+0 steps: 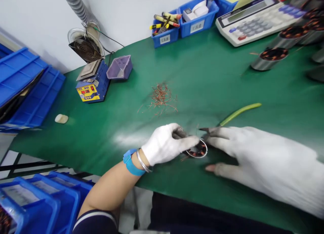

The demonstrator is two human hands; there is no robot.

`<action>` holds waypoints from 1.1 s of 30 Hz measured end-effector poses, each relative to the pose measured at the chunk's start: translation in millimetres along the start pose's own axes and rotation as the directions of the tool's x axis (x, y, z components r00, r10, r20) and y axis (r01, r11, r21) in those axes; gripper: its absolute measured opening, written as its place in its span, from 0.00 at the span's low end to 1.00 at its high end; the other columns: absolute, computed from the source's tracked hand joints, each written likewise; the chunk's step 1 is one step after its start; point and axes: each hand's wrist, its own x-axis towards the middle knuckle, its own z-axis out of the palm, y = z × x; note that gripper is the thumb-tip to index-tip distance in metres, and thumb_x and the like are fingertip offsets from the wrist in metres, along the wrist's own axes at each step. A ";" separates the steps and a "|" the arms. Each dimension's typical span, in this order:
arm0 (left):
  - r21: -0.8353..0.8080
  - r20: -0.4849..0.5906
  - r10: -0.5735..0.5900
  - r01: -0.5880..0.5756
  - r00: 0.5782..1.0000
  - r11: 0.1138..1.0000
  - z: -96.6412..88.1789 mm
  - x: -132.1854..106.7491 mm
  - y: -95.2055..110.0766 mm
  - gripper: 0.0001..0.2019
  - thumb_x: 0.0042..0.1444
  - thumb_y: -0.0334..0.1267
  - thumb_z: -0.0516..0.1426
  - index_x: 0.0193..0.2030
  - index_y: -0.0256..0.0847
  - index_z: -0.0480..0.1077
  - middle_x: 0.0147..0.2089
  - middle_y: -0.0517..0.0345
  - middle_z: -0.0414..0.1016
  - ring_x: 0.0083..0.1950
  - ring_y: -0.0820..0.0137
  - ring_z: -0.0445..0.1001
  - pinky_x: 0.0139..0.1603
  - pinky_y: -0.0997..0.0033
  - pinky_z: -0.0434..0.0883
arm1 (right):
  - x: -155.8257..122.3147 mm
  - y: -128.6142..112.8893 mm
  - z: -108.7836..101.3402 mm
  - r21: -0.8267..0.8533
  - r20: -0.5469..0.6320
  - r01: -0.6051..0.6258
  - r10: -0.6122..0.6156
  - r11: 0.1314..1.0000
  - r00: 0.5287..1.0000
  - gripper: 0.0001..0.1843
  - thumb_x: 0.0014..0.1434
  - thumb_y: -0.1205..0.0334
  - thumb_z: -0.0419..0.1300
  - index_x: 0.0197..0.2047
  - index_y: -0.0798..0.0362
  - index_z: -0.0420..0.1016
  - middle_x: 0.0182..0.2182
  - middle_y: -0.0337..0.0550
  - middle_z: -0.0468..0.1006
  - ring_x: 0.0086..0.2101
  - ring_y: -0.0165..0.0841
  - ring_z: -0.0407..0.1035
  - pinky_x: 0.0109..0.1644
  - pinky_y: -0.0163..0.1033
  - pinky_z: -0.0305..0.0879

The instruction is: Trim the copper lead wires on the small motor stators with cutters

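My left hand (164,143), in a white glove with a blue wrist strap, is closed on a motor stator (199,149). This is a metal ring with dark insulation and copper windings inside, held just over the green table. My gloved right hand (253,159) is to the right of the stator, slightly blurred, fingers stretched out and thumb apart. Beside its fingertips lies a hand tool with a green handle (240,112) and a dark tip; the fingers partly cover it, and whether they touch it I cannot tell.
Copper wire clippings (161,95) lie on the table (121,116). Several stators (270,58) stand at right, near a calculator (258,20). Blue tool boxes (165,36), a purple tray (119,67) and a solder pot (92,84) line the back. Blue bins (32,89) sit at left.
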 end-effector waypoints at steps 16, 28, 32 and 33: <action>-0.550 -0.292 -0.015 -0.155 0.956 0.821 -0.3 20.8 -7.9 0.19 0.48 0.48 0.67 0.36 0.39 0.67 0.28 0.64 0.72 0.23 0.77 0.70 0.24 0.76 0.69 | 29.0 -17.3 31.3 0.160 -0.117 -0.021 0.040 0.987 0.992 0.19 0.50 0.52 0.62 0.45 0.48 0.78 0.42 0.47 0.81 0.52 0.53 0.70 0.62 0.60 0.62; -0.298 -0.449 0.151 -0.306 0.881 0.904 9.2 30.3 -10.5 0.11 0.52 0.41 0.63 0.26 0.38 0.69 0.26 0.64 0.71 0.30 0.76 0.68 0.37 0.74 0.69 | 30.7 -16.2 23.0 0.265 -0.028 -0.037 0.046 0.964 0.999 0.18 0.53 0.50 0.60 0.45 0.47 0.79 0.43 0.44 0.81 0.55 0.54 0.69 0.62 0.66 0.60; -0.361 -0.579 0.050 -0.311 0.814 0.879 -18.3 36.9 -8.5 0.15 0.55 0.47 0.62 0.27 0.39 0.65 0.23 0.67 0.65 0.24 0.79 0.65 0.29 0.76 0.66 | 30.8 -16.8 23.7 0.283 -0.025 -0.022 0.030 0.959 0.999 0.19 0.54 0.48 0.60 0.46 0.46 0.79 0.43 0.44 0.81 0.56 0.54 0.68 0.63 0.67 0.60; -0.371 -0.501 0.036 -0.252 0.865 0.894 -23.3 34.5 -7.3 0.16 0.55 0.49 0.61 0.29 0.39 0.66 0.24 0.65 0.67 0.23 0.79 0.65 0.26 0.76 0.65 | 31.4 -17.4 23.2 0.275 -0.022 -0.012 0.019 0.961 1.000 0.19 0.54 0.48 0.61 0.46 0.46 0.79 0.43 0.44 0.81 0.56 0.54 0.69 0.63 0.67 0.60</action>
